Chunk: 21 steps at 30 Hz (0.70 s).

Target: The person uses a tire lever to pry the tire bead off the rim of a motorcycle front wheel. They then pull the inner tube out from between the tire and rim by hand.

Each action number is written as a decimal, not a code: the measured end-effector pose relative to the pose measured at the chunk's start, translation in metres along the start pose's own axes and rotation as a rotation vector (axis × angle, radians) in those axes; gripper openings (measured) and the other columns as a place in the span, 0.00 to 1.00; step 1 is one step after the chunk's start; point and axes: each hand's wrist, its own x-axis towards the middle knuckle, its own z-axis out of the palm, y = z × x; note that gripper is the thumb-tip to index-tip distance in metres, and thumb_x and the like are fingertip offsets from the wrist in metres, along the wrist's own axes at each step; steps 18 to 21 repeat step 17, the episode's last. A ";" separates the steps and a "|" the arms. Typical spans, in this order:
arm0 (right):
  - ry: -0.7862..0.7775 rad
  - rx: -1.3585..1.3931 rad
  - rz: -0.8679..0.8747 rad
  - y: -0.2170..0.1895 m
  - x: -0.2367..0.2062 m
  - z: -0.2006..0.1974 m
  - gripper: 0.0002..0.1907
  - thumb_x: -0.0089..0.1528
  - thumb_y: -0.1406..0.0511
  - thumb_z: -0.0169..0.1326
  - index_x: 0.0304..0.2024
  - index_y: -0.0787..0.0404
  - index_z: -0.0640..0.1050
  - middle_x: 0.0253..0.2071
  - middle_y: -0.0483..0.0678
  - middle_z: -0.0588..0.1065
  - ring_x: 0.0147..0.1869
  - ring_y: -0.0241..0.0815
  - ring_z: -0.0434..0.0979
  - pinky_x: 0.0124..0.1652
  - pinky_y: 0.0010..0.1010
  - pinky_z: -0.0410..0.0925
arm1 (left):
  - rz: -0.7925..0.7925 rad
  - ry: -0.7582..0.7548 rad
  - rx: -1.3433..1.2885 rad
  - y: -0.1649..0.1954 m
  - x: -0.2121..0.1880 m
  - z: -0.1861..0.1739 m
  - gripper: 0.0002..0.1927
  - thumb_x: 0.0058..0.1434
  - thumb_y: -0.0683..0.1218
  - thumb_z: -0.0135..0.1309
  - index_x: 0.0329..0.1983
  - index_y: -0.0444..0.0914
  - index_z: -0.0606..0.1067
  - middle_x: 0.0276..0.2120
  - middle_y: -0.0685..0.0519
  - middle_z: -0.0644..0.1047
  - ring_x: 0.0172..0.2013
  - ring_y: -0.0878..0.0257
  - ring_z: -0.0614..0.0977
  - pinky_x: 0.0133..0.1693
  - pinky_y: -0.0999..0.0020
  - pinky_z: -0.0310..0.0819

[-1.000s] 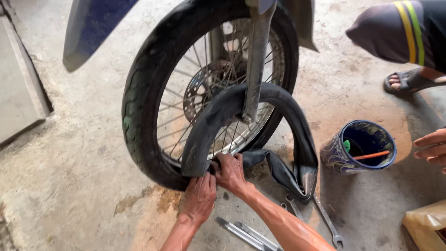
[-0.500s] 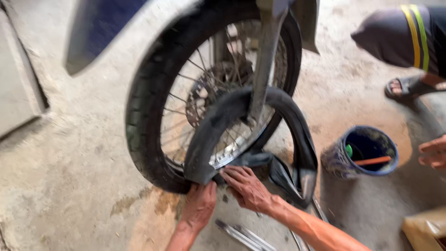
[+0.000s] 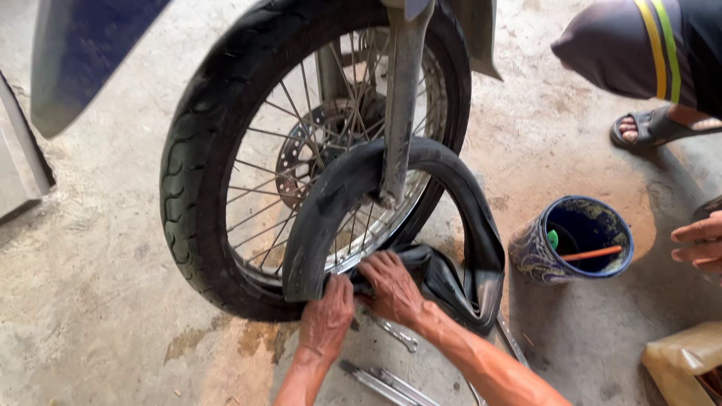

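Note:
A motorcycle front wheel with a black tyre point(image 3: 188, 173) and a spoked rim stands on the concrete floor. A black inner tube point(image 3: 481, 240) hangs looped out of the wheel around the fork leg point(image 3: 402, 98). My left hand point(image 3: 327, 316) presses on the lower end of the tube at the tyre's bottom edge. My right hand point(image 3: 391, 289) lies beside it, gripping the folded tube where it meets the rim. Both hands are dirty.
Metal tyre levers point(image 3: 383, 380) lie on the floor by my forearms. A dark blue bucket point(image 3: 534, 252) holding an orange tool stands to the right. Another person's hand point(image 3: 699, 240), sandalled foot point(image 3: 650, 128) and clothed knee show at the right edge. A tan bag point(image 3: 681, 365) sits at lower right.
The view has shifted closer to the wheel. My right hand slid a little to the right along the tube; my left hand stays at the tyre's bottom edge.

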 end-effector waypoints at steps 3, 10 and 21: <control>0.055 0.054 -0.009 -0.006 -0.008 0.004 0.36 0.46 0.60 0.71 0.56 0.62 0.75 0.54 0.53 0.74 0.61 0.54 0.70 0.61 0.49 0.59 | -0.004 0.054 0.021 -0.002 -0.005 0.004 0.22 0.56 0.40 0.55 0.54 0.30 0.73 0.50 0.45 0.76 0.52 0.57 0.77 0.54 0.62 0.71; 0.007 0.063 0.007 0.002 -0.002 -0.002 0.34 0.43 0.60 0.70 0.53 0.59 0.79 0.52 0.48 0.77 0.58 0.49 0.72 0.55 0.44 0.59 | -0.199 -0.093 -0.225 0.011 0.009 0.004 0.21 0.55 0.37 0.58 0.54 0.29 0.73 0.51 0.46 0.74 0.50 0.56 0.76 0.33 0.66 0.76; -0.381 -0.050 0.170 -0.002 0.027 -0.012 0.30 0.40 0.61 0.67 0.47 0.57 0.83 0.42 0.45 0.76 0.52 0.45 0.71 0.54 0.42 0.57 | -0.341 -0.385 -0.220 0.014 0.026 0.007 0.21 0.54 0.42 0.64 0.50 0.39 0.73 0.50 0.55 0.71 0.59 0.56 0.71 0.49 0.59 0.76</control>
